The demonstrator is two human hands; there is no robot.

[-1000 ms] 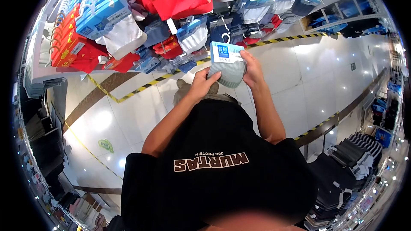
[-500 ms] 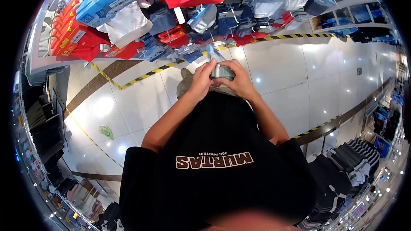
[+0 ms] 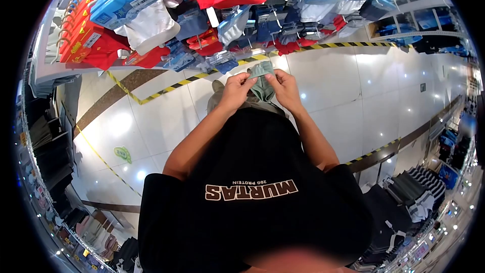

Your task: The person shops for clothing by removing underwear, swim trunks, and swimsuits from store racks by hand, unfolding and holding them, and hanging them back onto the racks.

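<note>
So the left hand (image 3: 235,92) and right hand (image 3: 286,92) each have a snug fingertip pinch on a grey-green cloth (image 3: 262,91), stretched between them in front of the belly, just short of the hanging rack stuff. Up on the rack (image 3: 46,82), blue card packs (image 3: 130,1) hold white garments (image 3: 151,28) poking out the bottom, and red packs (image 3: 80,45) with gold print hold red ones. Black shirt (image 3: 242,156) reads "MURTAS 20G PROTEIN", upside down here; the pack print and barcode label (image 3: 143,1) are too small for me to read.
</note>
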